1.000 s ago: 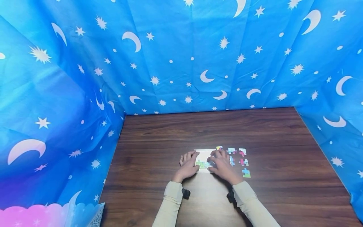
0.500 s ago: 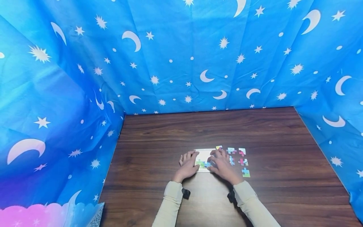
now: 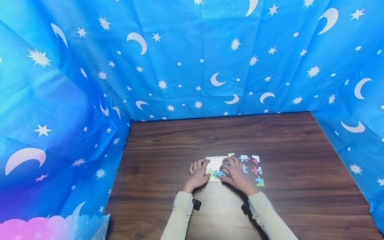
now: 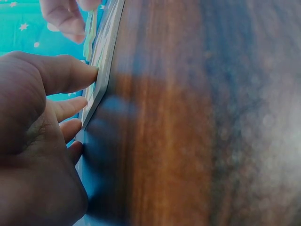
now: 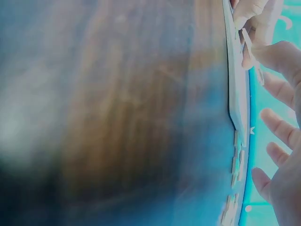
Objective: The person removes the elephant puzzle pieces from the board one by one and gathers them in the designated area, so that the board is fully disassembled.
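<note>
A shallow white puzzle tray [image 3: 215, 164] lies on the table in the head view, with green and blue jigsaw pieces [image 3: 211, 172] along its near side. My left hand [image 3: 198, 175] holds the tray's left side; its thumb [image 4: 70, 73] presses the near corner rim in the left wrist view. Over the tray's right part, my right hand [image 3: 237, 175] pinches a jigsaw piece [image 5: 254, 57] between thumb and finger. That piece is tilted on edge in the right wrist view, just above the tray; its picture side is hard to make out.
Loose jigsaw pieces lie to the right of the tray, among them a pink and white one [image 3: 257, 170] and a blue and green one [image 3: 260, 182]. Another piece [image 3: 231, 155] is partly hidden behind the right hand. A blue star-patterned cloth [image 3: 186, 66] walls the wooden table [image 3: 168, 140].
The head view has shifted very slightly. Both hands keep nearly the same places, and the right fingers move only a little with the jigsaw piece.
</note>
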Available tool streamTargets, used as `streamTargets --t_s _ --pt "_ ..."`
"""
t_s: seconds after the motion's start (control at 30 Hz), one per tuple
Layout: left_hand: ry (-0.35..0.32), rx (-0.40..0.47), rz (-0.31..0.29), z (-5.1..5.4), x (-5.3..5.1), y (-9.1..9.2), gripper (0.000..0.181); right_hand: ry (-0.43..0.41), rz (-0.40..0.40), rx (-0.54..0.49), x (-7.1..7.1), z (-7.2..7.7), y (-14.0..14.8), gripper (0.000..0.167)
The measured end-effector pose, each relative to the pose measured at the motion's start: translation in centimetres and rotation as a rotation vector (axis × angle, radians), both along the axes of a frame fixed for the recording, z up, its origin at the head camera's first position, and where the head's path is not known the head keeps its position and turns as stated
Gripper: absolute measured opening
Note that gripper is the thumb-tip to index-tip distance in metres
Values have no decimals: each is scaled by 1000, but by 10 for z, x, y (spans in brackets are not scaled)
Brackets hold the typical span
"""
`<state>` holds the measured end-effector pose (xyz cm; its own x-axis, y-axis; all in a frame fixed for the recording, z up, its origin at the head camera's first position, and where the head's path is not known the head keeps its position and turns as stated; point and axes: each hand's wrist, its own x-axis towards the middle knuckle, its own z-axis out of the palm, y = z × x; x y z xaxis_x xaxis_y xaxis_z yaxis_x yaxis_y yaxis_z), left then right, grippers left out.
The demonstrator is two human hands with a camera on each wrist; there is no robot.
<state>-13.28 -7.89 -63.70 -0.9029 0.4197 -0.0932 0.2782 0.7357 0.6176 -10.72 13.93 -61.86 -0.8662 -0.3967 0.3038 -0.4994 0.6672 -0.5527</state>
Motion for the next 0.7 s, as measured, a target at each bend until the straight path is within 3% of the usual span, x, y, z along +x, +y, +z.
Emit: streamTargets --t_s 0.7 --pt "8 6 -5 -6 0 -1 59 49 -82 54 23 1 45 23"
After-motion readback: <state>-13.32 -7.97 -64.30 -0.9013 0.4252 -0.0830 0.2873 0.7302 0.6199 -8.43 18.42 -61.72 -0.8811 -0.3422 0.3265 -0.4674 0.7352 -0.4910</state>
